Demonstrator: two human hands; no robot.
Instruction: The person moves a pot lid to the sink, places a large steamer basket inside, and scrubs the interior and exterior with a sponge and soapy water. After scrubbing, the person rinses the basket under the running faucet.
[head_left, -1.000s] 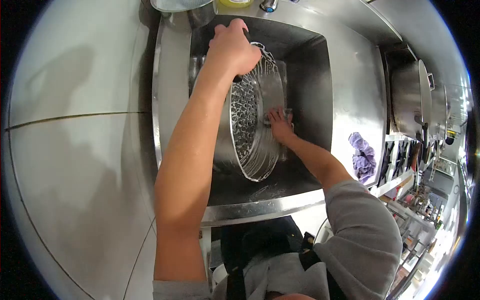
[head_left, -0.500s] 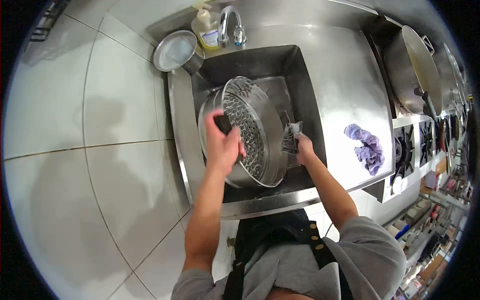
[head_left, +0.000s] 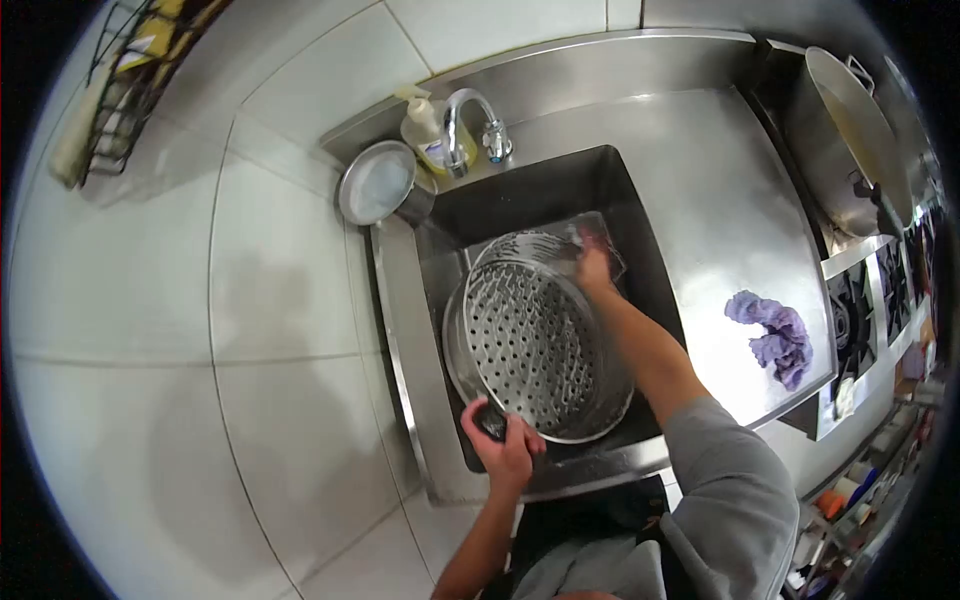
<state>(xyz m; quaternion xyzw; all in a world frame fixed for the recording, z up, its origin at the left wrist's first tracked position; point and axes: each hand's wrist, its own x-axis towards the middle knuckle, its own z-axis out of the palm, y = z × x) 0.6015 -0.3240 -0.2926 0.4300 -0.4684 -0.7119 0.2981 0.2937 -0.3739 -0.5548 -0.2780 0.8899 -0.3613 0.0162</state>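
Perforated steamer tray (head_left: 535, 350) sits tilted in the sink basin (head_left: 640, 215), centre of frame, holed face up toward the camera. It fills most of the basin: left rim close against the left wall, lower rim near the front wall, some free room only at the upper right, toward the tap (head_left: 470, 125).

Head view, hands: left hand (head_left: 500, 440) at lower centre is clamped on a dark handle at the tray's lower-left rim, fingers wrapped round it. Right hand (head_left: 595, 265) is at the tray's upper-right rim, pressed on what looks like a scrubbing pad (head_left: 585, 240); grip detail is too blurred to tell. Hands are well apart, on opposite sides of the tray.

Surroundings: soap bottle (head_left: 425, 135) just left of the tap, small round pan (head_left: 378, 185) on the sink's upper-left corner. Steel counter (head_left: 700, 180) to the right is mostly bare, with a purple cloth (head_left: 772, 335) at right. Large pot (head_left: 850, 135) stands at upper right. Wire rack (head_left: 120, 90) hangs on the tiled wall at upper left.
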